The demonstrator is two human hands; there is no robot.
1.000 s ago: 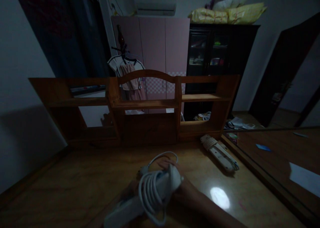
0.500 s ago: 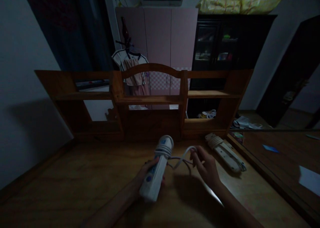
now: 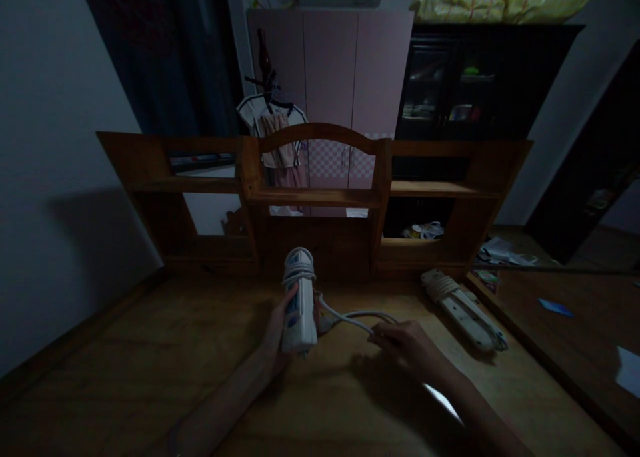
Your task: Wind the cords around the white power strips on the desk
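Observation:
A white power strip with blue parts is gripped in my left hand, raised over the wooden desk top. Several turns of its white cord are wound around the far end. From there a loose length of the cord runs to the right. My right hand pinches this length between closed fingers. Part of the loose cord loops behind the strip and right hand, and its end cannot be clearly made out.
Another power strip, off-white with its cord wrapped round one end, lies on the desk to the right. A wooden shelf unit stands along the far edge. On the right, a brown surface holds a blue card and white paper.
My left hand has moved the power strip left and farther away, turning it more upright. My right hand has lowered, drawing the cord straighter. The view has shifted slightly left.

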